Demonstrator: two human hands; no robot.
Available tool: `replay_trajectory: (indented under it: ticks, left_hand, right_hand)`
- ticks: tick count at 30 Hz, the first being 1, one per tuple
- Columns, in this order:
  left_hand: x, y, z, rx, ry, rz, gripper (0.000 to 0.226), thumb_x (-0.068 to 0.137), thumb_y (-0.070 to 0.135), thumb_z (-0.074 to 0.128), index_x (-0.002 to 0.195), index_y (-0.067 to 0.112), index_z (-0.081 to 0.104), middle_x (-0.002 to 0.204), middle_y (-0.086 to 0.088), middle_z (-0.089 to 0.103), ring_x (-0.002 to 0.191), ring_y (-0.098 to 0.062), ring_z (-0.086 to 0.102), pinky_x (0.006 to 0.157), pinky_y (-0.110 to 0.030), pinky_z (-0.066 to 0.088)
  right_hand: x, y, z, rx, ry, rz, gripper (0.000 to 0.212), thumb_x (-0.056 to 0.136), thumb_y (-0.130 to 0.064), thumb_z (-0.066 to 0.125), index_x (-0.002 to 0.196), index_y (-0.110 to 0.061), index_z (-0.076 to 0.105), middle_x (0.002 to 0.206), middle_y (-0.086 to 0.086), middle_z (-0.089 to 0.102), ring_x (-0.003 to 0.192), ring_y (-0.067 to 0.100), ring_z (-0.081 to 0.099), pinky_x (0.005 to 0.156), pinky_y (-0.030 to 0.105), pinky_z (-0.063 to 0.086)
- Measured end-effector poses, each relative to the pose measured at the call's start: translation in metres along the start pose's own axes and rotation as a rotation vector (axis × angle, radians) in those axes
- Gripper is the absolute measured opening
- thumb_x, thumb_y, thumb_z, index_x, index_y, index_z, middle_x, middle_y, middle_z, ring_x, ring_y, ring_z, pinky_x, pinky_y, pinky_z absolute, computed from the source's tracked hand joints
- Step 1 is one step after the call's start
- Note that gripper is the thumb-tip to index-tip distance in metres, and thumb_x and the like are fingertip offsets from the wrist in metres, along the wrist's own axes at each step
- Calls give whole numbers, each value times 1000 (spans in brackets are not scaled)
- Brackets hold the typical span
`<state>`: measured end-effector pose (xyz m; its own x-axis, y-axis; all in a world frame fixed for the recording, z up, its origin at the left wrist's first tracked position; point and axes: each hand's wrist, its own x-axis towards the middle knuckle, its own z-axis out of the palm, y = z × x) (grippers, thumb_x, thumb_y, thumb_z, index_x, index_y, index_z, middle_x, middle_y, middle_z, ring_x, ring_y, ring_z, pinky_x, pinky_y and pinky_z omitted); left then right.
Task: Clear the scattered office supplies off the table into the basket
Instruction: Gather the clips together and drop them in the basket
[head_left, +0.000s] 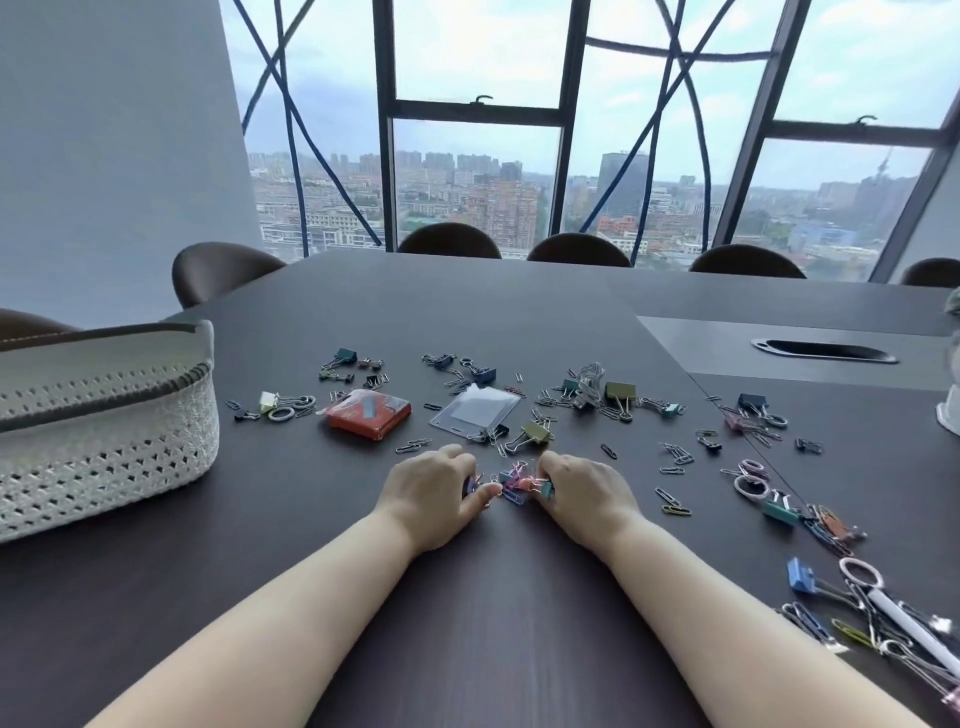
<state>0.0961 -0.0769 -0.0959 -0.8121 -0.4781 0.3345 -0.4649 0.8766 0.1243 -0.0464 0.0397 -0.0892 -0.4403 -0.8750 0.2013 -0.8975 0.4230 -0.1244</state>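
Note:
My left hand (434, 493) and my right hand (587, 493) sit side by side on the dark table (467, 613), fingers curled inward around a small heap of coloured clips (511, 483) between them. A white woven basket (104, 415) stands at the left edge. Scattered beyond my hands lie a red packet (370, 414), a clear badge holder (475, 408), an olive binder clip (535, 434), and several binder clips and paper clips. A coiled white cable (589, 382) lies farther back.
More clips, rings and a white pen (904, 623) lie at the right front. A cable port (823, 351) is set in the table at the back right. Chairs (449, 241) line the far side and the left, below tall windows.

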Motion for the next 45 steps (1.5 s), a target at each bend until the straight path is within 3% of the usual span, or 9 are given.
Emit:
replay_trajectory:
  ticks: [5,11,20,23,28,34,38,41,45]
  left_hand:
    - [1,3,-4,87,58,-21,41,97,44,29,107,11,51,114,-6,56,105,-29,59,79,-34,45]
    - [-2,-22,-34,-105,221,-52,46,95,45,32,93,6,55,98,-11,64,91,-31,62,72,-35,47]
    - [-49,-124,-177,-53,629,-181,43,91,44,46,75,5,55,70,-13,58,61,-32,55,61,-37,44]
    - [-65,-180,-202,-24,592,-312,37,91,39,48,77,6,54,69,-6,55,64,-25,51,60,-32,38]
    - [-83,-237,-201,-133,257,-388,16,85,27,64,85,11,62,76,0,58,71,-17,55,66,-26,39]
    - [-94,-260,-201,-147,150,-352,22,87,25,62,105,16,69,111,1,66,107,-14,58,92,-24,39]
    - [-114,-261,-206,72,315,-415,17,89,34,56,93,27,71,83,10,70,79,-13,65,80,-30,50]
    - [-136,-265,-203,205,354,-410,41,90,44,47,54,26,53,51,9,49,62,-23,56,67,-30,44]
    - [-159,-260,-183,226,313,-426,57,94,54,21,51,22,38,52,7,41,63,-21,49,61,-29,39]
  right_hand:
    - [1,-1,-2,30,-7,-15,29,97,-38,36,89,-13,48,104,14,65,98,32,60,75,35,42]
    - [14,-11,-26,431,222,10,41,94,-33,46,57,-23,32,52,-7,40,53,21,40,52,31,28]
    - [72,-175,-81,865,326,-305,37,92,-24,52,61,-4,50,55,5,43,51,14,35,48,22,28]
    - [83,-223,-80,957,341,-387,35,92,-20,52,60,-7,49,52,2,42,45,3,40,46,13,30]
    - [94,-263,-58,1007,322,-414,41,91,-23,54,54,-21,38,49,-5,33,51,9,31,51,26,29]
    - [98,-288,-47,1013,327,-458,45,91,-19,55,50,-31,39,46,-8,30,43,7,32,45,18,25]
    - [104,-306,-42,1011,318,-506,35,91,-23,54,60,-9,47,48,-6,32,47,9,31,45,19,23]
    - [115,-326,-42,985,280,-533,33,92,-26,53,63,-14,45,49,-7,37,46,8,31,49,25,29]
    - [127,-359,-47,737,172,-563,24,93,-36,46,83,-19,60,84,-2,65,72,17,53,73,16,45]
